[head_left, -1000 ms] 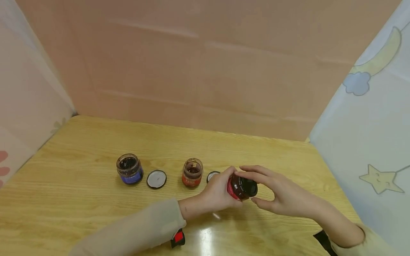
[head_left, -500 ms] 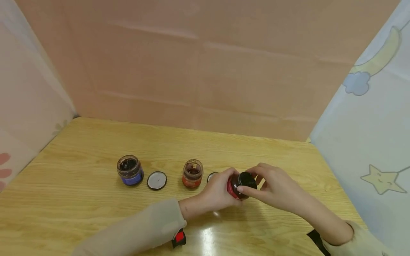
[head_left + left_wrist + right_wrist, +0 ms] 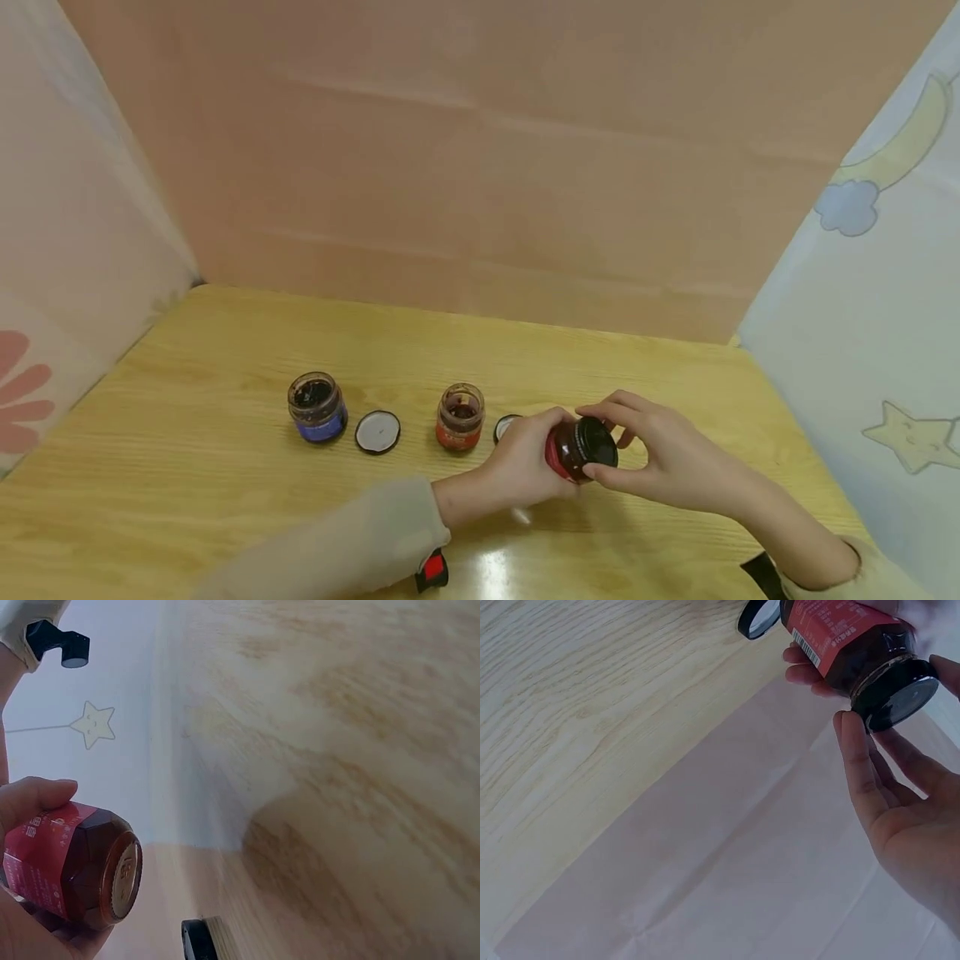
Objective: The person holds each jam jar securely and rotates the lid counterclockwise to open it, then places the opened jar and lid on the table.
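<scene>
My left hand (image 3: 525,462) grips a dark glass jar (image 3: 567,454) with a red label, tilted so that its black lid (image 3: 600,442) points to the right. In the left wrist view the bottom of the jar (image 3: 82,866) shows, with fingers wrapped round the label. My right hand (image 3: 667,458) has its thumb and fingertips at opposite sides of that lid. From the right wrist view, fingertips (image 3: 849,724) meet the lid's edge, and the lid sits on the jar's neck.
On the wooden table (image 3: 247,500) stand an uncovered jar with a blue label (image 3: 321,427) and an uncovered jar with an orange-red label (image 3: 458,435). Beside each lies an upturned lid, one fully visible (image 3: 377,432), the other (image 3: 506,427) partly behind my left hand. Fabric screens (image 3: 465,208) surround the table.
My right hand turned about the lid: its thumb came over the jar's near side, then swung back to the lid's lower edge. The left hand keeps its grip; the head view shifted slightly.
</scene>
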The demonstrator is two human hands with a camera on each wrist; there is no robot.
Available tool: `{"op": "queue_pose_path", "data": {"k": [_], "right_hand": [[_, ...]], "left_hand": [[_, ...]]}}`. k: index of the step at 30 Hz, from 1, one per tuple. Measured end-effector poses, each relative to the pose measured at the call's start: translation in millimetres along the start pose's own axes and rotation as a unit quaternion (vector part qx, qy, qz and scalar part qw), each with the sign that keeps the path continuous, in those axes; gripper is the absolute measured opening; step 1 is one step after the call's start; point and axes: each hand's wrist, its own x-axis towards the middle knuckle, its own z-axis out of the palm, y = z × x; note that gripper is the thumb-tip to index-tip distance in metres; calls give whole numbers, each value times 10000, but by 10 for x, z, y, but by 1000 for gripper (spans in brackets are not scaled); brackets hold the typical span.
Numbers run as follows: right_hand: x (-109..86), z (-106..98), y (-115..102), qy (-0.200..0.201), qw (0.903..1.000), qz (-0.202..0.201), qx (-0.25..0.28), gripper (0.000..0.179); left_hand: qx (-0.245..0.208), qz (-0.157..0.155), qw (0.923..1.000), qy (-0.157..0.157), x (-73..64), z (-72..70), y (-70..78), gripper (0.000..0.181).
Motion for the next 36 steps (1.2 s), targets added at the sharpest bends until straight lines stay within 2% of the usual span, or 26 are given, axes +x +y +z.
{"op": "queue_pose_path", "data": {"k": [4,11,19,23,29,33,36], "right_hand": [[-44,6,8,22,9999,-113,89,53],[-74,17,48,94,9989,17,466,59],[-143,71,70,711,9935,255,846,71],[-197,131,102,980,9898,464,922,74],[-268,194,178,1144,9855,814,956,68],[-306,222,217,1186,9836,959,964,69],[-333,248,245,1074,9834,1175,876,70]], "left_hand": [[8,-82,10000,53,-12,29,0,59],[-191,-309,9993,89,-6,7,-6,58],[-291,-354,9987,227,4,-1,-21,61],[-99,-431,9977,507,3,32,-36,60],[72,-587,9929,1028,45,73,-29,59],[124,-646,9914,1128,87,68,-14,61],[176,-714,9908,1137,99,66,-18,62]]}}
